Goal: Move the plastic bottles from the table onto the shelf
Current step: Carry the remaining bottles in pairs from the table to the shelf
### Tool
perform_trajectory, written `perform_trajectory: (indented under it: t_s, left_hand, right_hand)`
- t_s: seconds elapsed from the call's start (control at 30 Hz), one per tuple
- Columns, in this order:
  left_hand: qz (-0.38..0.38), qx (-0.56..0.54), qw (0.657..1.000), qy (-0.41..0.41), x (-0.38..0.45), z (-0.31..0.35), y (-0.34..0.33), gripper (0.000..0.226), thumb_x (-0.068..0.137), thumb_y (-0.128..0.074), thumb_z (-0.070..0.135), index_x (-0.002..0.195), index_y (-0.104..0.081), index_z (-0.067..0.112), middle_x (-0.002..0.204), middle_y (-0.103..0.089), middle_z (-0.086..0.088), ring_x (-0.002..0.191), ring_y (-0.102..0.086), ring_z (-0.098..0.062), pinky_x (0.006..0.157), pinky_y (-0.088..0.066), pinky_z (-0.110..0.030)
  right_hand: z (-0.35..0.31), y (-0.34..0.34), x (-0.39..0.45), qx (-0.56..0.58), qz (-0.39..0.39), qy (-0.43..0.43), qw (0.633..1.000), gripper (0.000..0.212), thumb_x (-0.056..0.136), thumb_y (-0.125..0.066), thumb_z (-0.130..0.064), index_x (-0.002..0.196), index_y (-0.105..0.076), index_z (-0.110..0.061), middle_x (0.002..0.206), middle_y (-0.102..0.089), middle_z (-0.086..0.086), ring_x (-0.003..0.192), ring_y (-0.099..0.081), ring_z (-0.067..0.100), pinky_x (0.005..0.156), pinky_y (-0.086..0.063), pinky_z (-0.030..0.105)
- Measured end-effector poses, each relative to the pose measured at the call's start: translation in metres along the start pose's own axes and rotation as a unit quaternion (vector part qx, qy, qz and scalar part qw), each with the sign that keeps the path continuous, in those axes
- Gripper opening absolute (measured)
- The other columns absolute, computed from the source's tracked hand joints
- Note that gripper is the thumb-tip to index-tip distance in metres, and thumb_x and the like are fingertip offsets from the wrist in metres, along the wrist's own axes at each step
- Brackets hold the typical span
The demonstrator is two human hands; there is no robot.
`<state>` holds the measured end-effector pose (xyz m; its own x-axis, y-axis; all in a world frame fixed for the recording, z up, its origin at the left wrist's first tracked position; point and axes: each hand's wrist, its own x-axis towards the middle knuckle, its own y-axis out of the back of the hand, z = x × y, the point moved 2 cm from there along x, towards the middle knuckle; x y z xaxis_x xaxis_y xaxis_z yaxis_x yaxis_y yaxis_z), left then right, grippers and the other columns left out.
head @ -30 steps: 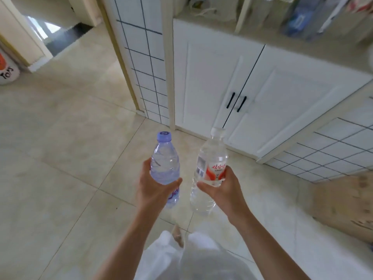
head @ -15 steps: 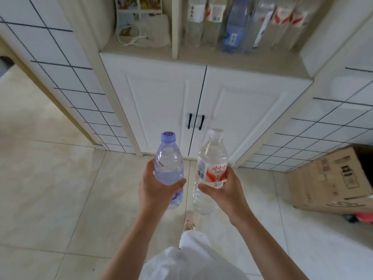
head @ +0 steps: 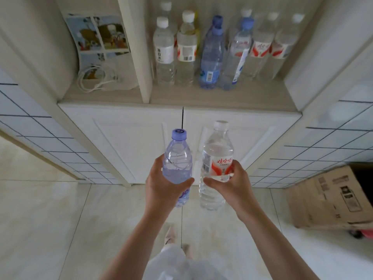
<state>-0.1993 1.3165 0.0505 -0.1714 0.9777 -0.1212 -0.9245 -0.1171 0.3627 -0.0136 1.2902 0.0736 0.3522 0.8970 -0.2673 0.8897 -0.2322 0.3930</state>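
One head-worn wide-angle view looks forward and down, close over the forearms, facing the shelf [head: 222,98] nearby

Soft, even daylight fills the scene, bright but without hard shadows. The pale floor [head: 50,229] at 8 o'clock carries a dull sheen, and the cabinet doors [head: 129,142] read almost washed out. Inside the shelf [head: 212,98] at 12 o'clock the light drops a little, and the row of bottles [head: 210,55] there looks soft and slightly smeared. The two held bottles, blue [head: 177,164] and clear [head: 218,158], are the sharpest things near the centre, with small highlights on the plastic. Wide-angle distortion bows the tiled walls [head: 333,150] outward at 3 and 9 o'clock, and the corners are blurred.
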Motion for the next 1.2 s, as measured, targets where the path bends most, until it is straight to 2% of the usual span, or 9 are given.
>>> perform_trajectory:
  t_s: [0.2, 0.37, 0.57, 0.63, 0.77, 0.87, 0.93, 1.07, 1.2]
  left_hand:
    - [-0.023, 0.019, 0.998, -0.058, 0.074, 0.038, -0.025, 0.072, 0.046, -0.090, 0.035, 0.107, -0.053, 0.039, 0.096, -0.066, 0.018, 0.090, -0.064, -0.012, 0.075, -0.049, -0.024]
    - [-0.048, 0.012, 0.994, -0.096, 0.134, 0.077, -0.047, 0.065, 0.046, -0.087, 0.039, 0.102, -0.053, 0.039, 0.090, -0.067, 0.019, 0.086, -0.066, -0.009, 0.075, -0.052, -0.028]
    - [-0.085, -0.009, 0.985, -0.148, 0.184, 0.119, -0.092, 0.064, 0.054, -0.091, 0.024, 0.100, -0.051, 0.043, 0.085, -0.066, 0.024, 0.080, -0.064, 0.003, 0.068, -0.051, -0.014]
    - [-0.075, -0.017, 0.985, -0.153, 0.194, 0.129, -0.109, 0.062, 0.056, -0.090, 0.022, 0.097, -0.049, 0.043, 0.083, -0.065, 0.023, 0.078, -0.064, 0.004, 0.066, -0.049, -0.012]
    - [-0.048, -0.033, 0.984, -0.168, 0.205, 0.145, -0.143, 0.064, 0.056, -0.091, 0.023, 0.100, -0.048, 0.040, 0.091, -0.063, 0.014, 0.085, -0.060, 0.003, 0.070, -0.045, -0.012]
    - [-0.008, -0.048, 0.981, -0.189, 0.207, 0.151, -0.166, 0.069, 0.055, -0.091, 0.022, 0.107, -0.049, 0.041, 0.099, -0.063, 0.014, 0.089, -0.059, 0.006, 0.072, -0.042, -0.005]
    - [0.015, -0.060, 0.981, -0.186, 0.207, 0.150, -0.177, 0.071, 0.055, -0.091, 0.024, 0.111, -0.051, 0.039, 0.103, -0.064, 0.016, 0.092, -0.060, 0.004, 0.076, -0.047, -0.011]
    - [0.058, -0.084, 0.979, -0.177, 0.207, 0.150, -0.198, 0.075, 0.055, -0.092, 0.028, 0.117, -0.051, 0.040, 0.106, -0.065, 0.016, 0.097, -0.064, -0.007, 0.078, -0.059, -0.038]
    - [0.061, -0.079, 0.979, -0.176, 0.208, 0.147, -0.207, 0.077, 0.057, -0.090, 0.034, 0.122, -0.049, 0.042, 0.110, -0.065, 0.017, 0.098, -0.066, -0.010, 0.075, -0.060, -0.043]
  right_hand:
    - [-0.030, 0.017, 0.063, 0.018, 0.064, 0.001, 0.998, 0.057, 0.054, -0.087, -0.024, 0.102, -0.056, -0.024, 0.091, -0.067, -0.010, 0.083, -0.066, 0.008, 0.068, -0.052, 0.026]
    - [-0.063, 0.030, 0.112, 0.045, 0.115, 0.014, 0.992, 0.061, 0.054, -0.087, -0.025, 0.105, -0.053, -0.025, 0.091, -0.066, -0.011, 0.082, -0.064, 0.003, 0.062, -0.046, 0.017]
    - [-0.091, 0.054, 0.167, 0.074, 0.189, 0.045, 0.978, 0.064, 0.052, -0.087, -0.023, 0.105, -0.050, -0.021, 0.096, -0.064, -0.004, 0.085, -0.065, 0.012, 0.067, -0.053, 0.027]
    - [-0.094, 0.061, 0.183, 0.086, 0.202, 0.054, 0.974, 0.063, 0.052, -0.085, -0.022, 0.104, -0.048, -0.018, 0.098, -0.063, 0.002, 0.087, -0.064, 0.017, 0.068, -0.054, 0.031]
    - [-0.097, 0.080, 0.213, 0.079, 0.217, 0.086, 0.969, 0.066, 0.054, -0.086, -0.017, 0.107, -0.046, -0.017, 0.104, -0.060, 0.004, 0.089, -0.063, 0.016, 0.064, -0.050, 0.022]
    - [-0.096, 0.097, 0.232, 0.070, 0.225, 0.112, 0.965, 0.070, 0.053, -0.087, -0.015, 0.108, -0.044, -0.019, 0.106, -0.058, 0.004, 0.094, -0.062, 0.019, 0.071, -0.055, 0.030]
    - [-0.095, 0.105, 0.243, 0.070, 0.217, 0.121, 0.966, 0.071, 0.053, -0.086, -0.013, 0.110, -0.044, -0.018, 0.108, -0.058, 0.006, 0.097, -0.062, 0.021, 0.074, -0.056, 0.033]
    - [-0.090, 0.120, 0.263, 0.074, 0.179, 0.144, 0.970, 0.076, 0.054, -0.088, -0.009, 0.116, -0.046, -0.015, 0.110, -0.061, 0.007, 0.097, -0.064, 0.022, 0.081, -0.058, 0.041]
    - [-0.082, 0.125, 0.271, 0.072, 0.153, 0.181, 0.969, 0.075, 0.058, -0.088, -0.009, 0.119, -0.046, -0.015, 0.115, -0.059, 0.009, 0.104, -0.061, 0.023, 0.087, -0.054, 0.045]
